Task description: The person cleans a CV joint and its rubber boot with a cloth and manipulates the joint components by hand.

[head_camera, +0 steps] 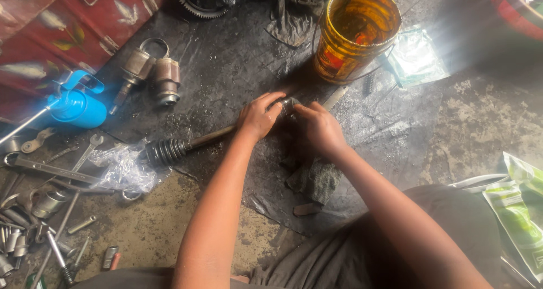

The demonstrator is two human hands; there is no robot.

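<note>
My left hand (257,118) and right hand (319,128) both grip a dark metal joint (288,104) on the drive shaft (212,136), which lies across the black sheet (237,63) on the floor. A ribbed rubber boot (165,151) sits at its left end. An amber bucket (355,31) stands beyond.

Bucket (356,31) behind the shaft (212,136); wrenches (51,170) lie to its left.

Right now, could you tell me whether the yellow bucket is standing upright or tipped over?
Upright: the yellow bucket stands on the dark floor sheet, its open mouth facing up.
</note>
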